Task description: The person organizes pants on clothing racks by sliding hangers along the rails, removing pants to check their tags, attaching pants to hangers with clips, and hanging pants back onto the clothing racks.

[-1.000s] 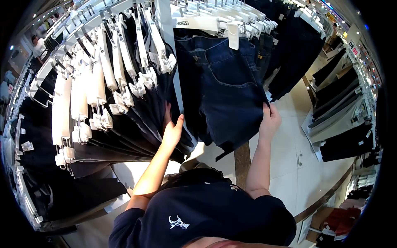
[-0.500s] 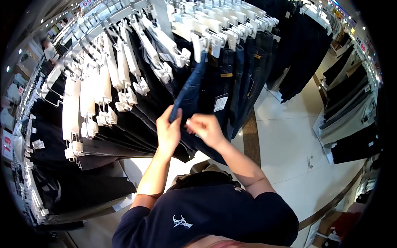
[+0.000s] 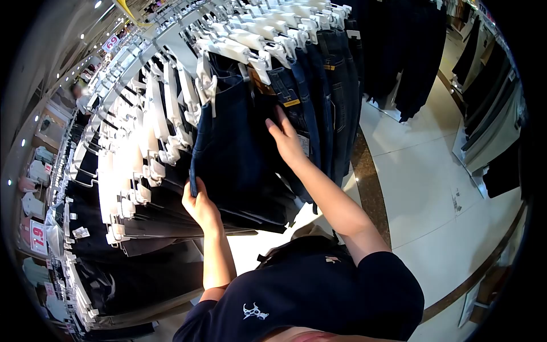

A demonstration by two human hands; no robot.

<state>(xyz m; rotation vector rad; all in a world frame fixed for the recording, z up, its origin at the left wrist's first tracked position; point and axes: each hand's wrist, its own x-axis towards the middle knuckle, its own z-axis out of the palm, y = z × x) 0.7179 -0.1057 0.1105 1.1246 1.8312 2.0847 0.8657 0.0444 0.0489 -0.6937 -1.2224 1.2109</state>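
Observation:
A pair of dark blue jeans (image 3: 225, 137) hangs by its waistband from a white clip hanger (image 3: 208, 80), turned with its broad side toward me. My left hand (image 3: 202, 210) is closed on the left edge of these jeans, thumb pressed against the fabric. At their right side my right hand (image 3: 286, 139) reaches in with thumb and fingers apart; whether it touches the cloth I cannot tell. Just beyond it hang more jeans with a yellow label (image 3: 291, 102). A white paper tag (image 3: 306, 145) is partly hidden behind my right wrist.
Black trousers on white hangers (image 3: 154, 108) fill the rack to the left. Dark trousers (image 3: 407, 62) hang farther back, and another rack of trousers (image 3: 493, 108) stands at the right. Pale floor tiles (image 3: 416, 171) with a dark stripe run between. A distant person (image 3: 81, 100) is at upper left.
My left hand has moved left and down, drawing the jeans' edge so they spread out flat. My right hand has moved up toward the neighbouring jeans. The view has shifted slightly.

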